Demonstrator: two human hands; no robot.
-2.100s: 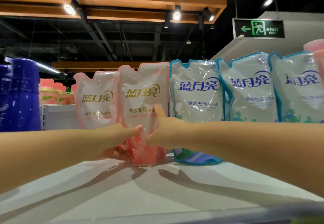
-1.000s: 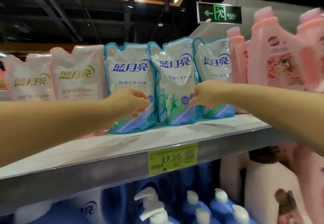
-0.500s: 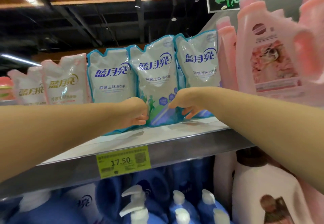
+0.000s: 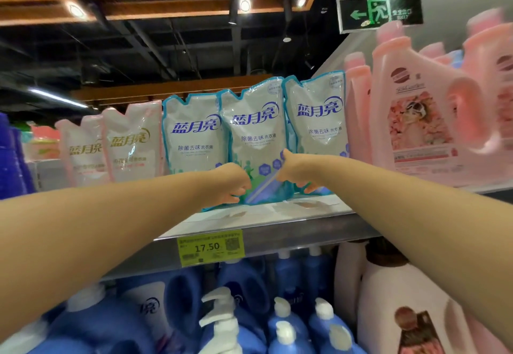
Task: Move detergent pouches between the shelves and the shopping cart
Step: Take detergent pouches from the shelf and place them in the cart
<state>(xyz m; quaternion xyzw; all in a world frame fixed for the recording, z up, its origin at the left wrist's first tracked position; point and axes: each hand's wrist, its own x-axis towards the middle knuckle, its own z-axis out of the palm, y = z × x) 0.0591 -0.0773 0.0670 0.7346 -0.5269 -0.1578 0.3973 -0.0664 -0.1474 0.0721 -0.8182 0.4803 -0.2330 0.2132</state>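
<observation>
Three blue-edged detergent pouches stand in a row on the top shelf [image 4: 277, 227]. The middle blue pouch [image 4: 254, 137] is held low on both sides: my left hand [image 4: 231, 183] grips its lower left edge with curled fingers, and my right hand [image 4: 294, 172] grips its lower right edge. The left blue pouch [image 4: 193, 137] and the right blue pouch [image 4: 316, 120] stand close against it. Two pink-edged pouches [image 4: 109, 145] stand further left on the same shelf. No shopping cart is in view.
Large pink detergent jugs [image 4: 422, 115] crowd the shelf at the right. Blue pump bottles [image 4: 230, 323] and white jugs [image 4: 394, 309] fill the shelf below. A yellow price tag [image 4: 211, 247] reading 17.50 sits on the shelf's front rail. Blue containers [image 4: 11, 159] stand at the far left.
My hands left the pink pouch, moved right along the shelf and closed on the lower edges of the middle blue pouch. The view has shifted right and slightly down.
</observation>
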